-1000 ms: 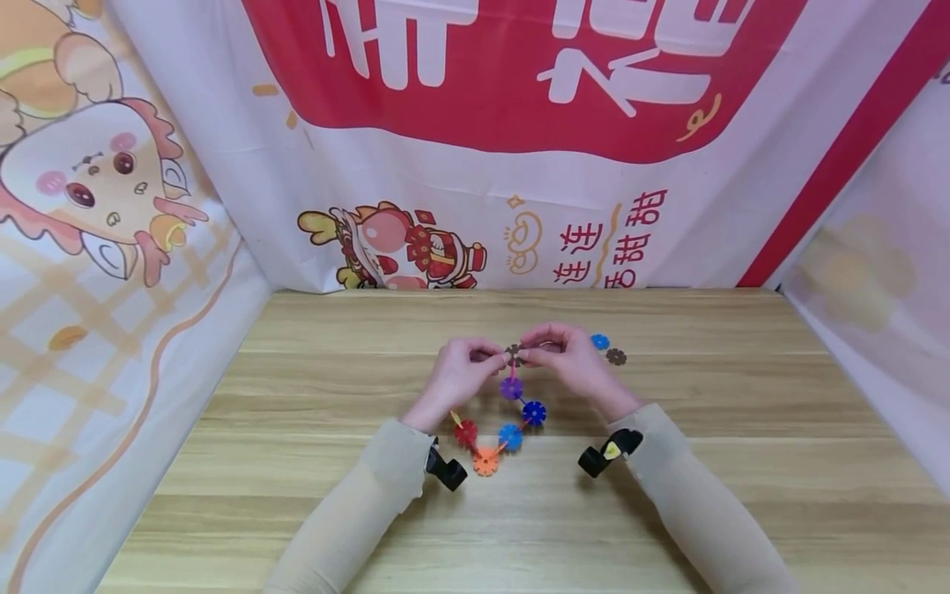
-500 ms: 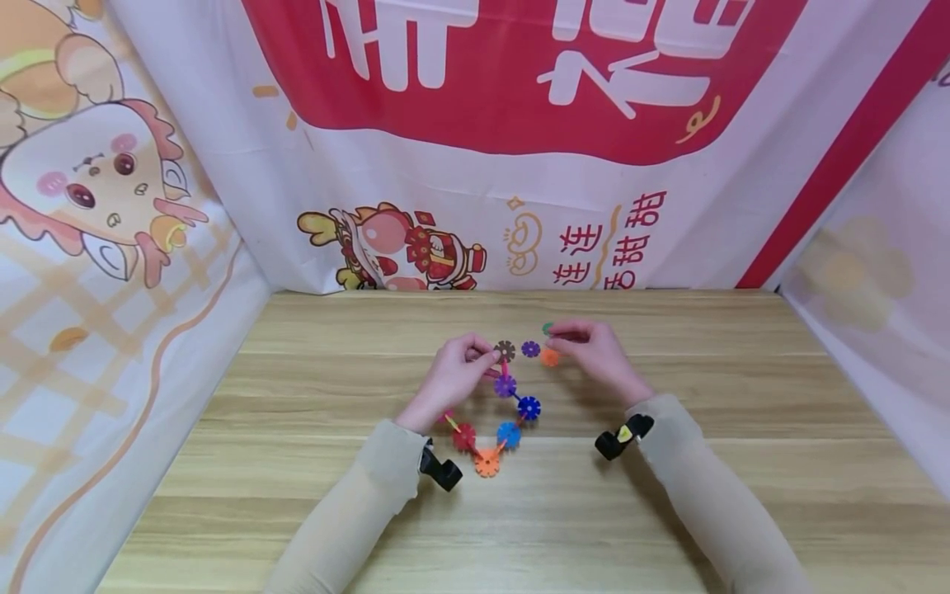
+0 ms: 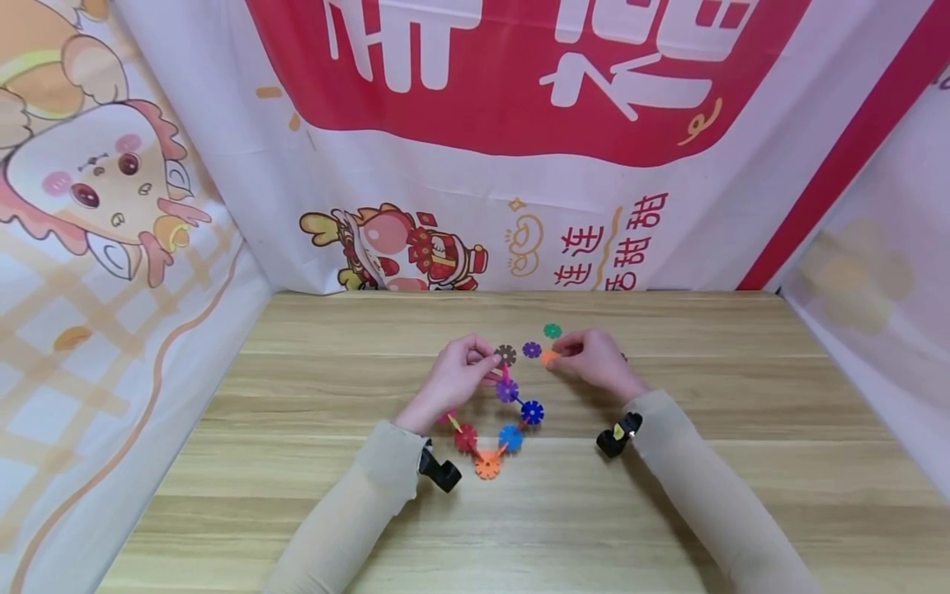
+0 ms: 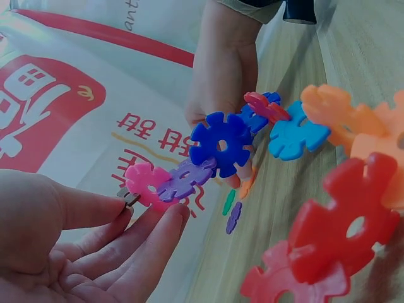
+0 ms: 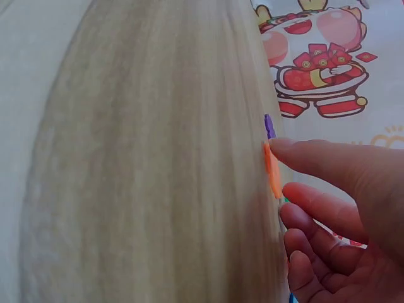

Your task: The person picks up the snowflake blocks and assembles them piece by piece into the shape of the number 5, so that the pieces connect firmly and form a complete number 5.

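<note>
My left hand [image 3: 462, 370] pinches a brown notched plastic disc [image 3: 505, 355] at the top end of a chain of interlocked snowflake discs. Seen from the left wrist, the chain runs through a pink disc [image 4: 144, 180], a purple one [image 4: 186, 179], a dark blue one [image 4: 221, 146], a light blue one [image 4: 297, 137] and an orange one [image 4: 328, 107] to a red one [image 4: 347, 218]. Beyond the chain, my right hand [image 3: 596, 361] has thumb and forefinger at the edges of a loose orange disc [image 5: 272, 169] on the table.
Beside that orange disc lie a loose purple disc [image 3: 531, 350] and a green disc [image 3: 552, 331]. The right hand mostly covers another dark disc [image 3: 624, 358]. Printed cloth [image 3: 416, 173] hangs behind the wooden table [image 3: 549, 528].
My right hand has left the brown disc and moved right to the loose orange disc, uncovering the purple and green ones. The left hand has shifted slightly left, still holding the brown disc.
</note>
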Demonstrator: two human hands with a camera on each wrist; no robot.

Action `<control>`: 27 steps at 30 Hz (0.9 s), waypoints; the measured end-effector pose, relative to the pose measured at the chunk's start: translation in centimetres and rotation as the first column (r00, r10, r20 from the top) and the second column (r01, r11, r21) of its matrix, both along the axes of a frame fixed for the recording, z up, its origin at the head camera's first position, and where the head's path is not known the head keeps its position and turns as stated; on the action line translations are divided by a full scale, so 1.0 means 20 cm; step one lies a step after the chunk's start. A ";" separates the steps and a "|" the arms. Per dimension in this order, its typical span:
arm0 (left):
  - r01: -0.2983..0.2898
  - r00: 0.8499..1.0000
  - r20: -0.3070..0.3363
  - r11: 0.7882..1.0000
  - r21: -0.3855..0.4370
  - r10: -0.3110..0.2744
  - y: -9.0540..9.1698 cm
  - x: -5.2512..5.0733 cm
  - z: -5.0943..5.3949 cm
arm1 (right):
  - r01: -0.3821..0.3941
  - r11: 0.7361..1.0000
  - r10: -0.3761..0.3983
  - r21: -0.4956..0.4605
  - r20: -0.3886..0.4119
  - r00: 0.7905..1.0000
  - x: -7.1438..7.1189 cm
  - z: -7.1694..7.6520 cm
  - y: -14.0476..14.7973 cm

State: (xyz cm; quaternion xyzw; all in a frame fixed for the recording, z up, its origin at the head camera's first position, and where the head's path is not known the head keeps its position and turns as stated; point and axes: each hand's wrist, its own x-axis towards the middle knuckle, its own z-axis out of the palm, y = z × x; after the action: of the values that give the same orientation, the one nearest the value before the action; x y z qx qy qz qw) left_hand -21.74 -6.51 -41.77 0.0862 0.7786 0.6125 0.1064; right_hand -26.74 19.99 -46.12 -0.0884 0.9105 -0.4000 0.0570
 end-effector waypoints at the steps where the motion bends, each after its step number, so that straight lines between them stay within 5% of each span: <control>1: 0.001 1.000 0.005 1.000 0.002 -0.001 0.00 0.00 0.00 | 0.006 1.000 -0.006 0.005 0.000 1.000 0.00 0.00 0.00; 12: 0.009 1.000 0.013 1.000 0.029 -0.010 0.00 0.00 0.00 | 0.007 1.000 -0.007 -0.011 0.028 1.000 0.00 0.01 -0.01; 27: 0.013 1.000 -0.002 0.999 0.035 -0.012 0.00 0.00 -0.01 | -0.044 0.976 0.061 -0.215 0.077 0.995 0.06 0.09 -0.01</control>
State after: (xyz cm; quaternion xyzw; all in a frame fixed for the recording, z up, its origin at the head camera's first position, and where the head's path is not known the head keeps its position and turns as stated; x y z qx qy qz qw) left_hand -21.77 -6.60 -41.98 0.0935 0.7673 0.6252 0.1078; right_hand -25.52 19.78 -44.34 -0.1013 0.8567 -0.4968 0.0954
